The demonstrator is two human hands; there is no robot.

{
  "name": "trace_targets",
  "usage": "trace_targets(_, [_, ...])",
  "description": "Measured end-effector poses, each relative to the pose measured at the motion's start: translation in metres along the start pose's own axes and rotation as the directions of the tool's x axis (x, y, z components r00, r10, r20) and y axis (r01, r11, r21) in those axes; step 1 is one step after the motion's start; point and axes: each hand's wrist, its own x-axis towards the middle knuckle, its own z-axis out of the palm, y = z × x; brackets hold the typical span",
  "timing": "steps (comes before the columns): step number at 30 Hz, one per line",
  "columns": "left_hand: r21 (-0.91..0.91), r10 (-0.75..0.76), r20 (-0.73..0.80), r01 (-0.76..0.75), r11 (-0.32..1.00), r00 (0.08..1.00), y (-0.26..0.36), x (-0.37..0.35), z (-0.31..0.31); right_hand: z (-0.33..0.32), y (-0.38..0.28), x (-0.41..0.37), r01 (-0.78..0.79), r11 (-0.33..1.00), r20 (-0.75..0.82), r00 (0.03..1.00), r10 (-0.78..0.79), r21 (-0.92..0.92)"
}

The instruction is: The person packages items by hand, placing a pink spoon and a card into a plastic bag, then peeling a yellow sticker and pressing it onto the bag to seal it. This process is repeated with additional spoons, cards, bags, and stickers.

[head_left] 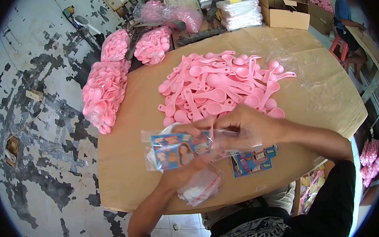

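Observation:
My left hand (182,173) holds a clear plastic bag (156,140) with a blue printed card (178,150) inside it. My right hand (246,126) pinches the bag's right side, its fingers closed on the plastic. Both hands hover over the brown cardboard tabletop (127,165). Just beyond them lies a heap of pink plastic spoons (216,88). A small stack of blue printed cards (253,161) rests under my right wrist. A bundle of empty clear bags (200,189) lies under my left forearm.
Clear sacks filled with pink spoons (105,91) sit at the table's left edge and far left (152,44). Cardboard boxes (285,12) and white packets (239,12) stand at the back. Another person (348,22) sits at the far right on a red stool (337,45).

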Motion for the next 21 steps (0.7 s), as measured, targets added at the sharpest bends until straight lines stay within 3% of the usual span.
trace_targets(2, [0.003,0.032,-0.098,-0.032,0.999,0.995,0.000,-0.001,-0.009,-0.027,0.008,-0.001,0.029,0.969,-0.026,0.999,-0.036,-0.244])
trace_targets(4, [-0.018,0.043,-0.249,-0.049,0.999,0.968,0.006,0.001,-0.013,-0.065,0.020,-0.009,-0.013,0.879,-0.185,0.979,-0.086,-0.477])
trace_targets(6, [-0.057,0.071,-0.313,-0.094,0.994,0.947,0.007,0.006,-0.017,-0.103,0.021,-0.028,-0.168,0.752,-0.101,0.986,0.134,-0.637])
trace_targets(9, [-0.061,-0.001,-0.317,-0.019,0.998,0.949,0.005,0.006,-0.018,-0.115,0.023,-0.045,-0.305,0.758,0.049,0.913,0.405,-0.577])
trace_targets(12, [-0.019,-0.016,-0.274,0.012,1.000,0.962,0.004,0.006,-0.014,-0.101,0.047,-0.049,-0.178,0.730,0.054,0.958,0.282,-0.660])
trace_targets(16, [-0.049,-0.019,-0.305,0.005,0.999,0.952,0.001,0.006,-0.016,-0.107,0.046,-0.053,-0.019,0.572,0.045,0.994,0.097,-0.820])
trace_targets(20, [-0.102,-0.047,-0.362,0.011,0.995,0.931,0.003,0.005,-0.020,-0.106,0.005,-0.037,-0.410,0.682,-0.319,0.910,0.264,-0.605])
trace_targets(21, [-0.123,-0.043,-0.360,-0.001,0.992,0.932,0.002,0.005,-0.020,-0.104,0.009,-0.036,-0.397,0.753,-0.331,0.910,0.249,-0.525])
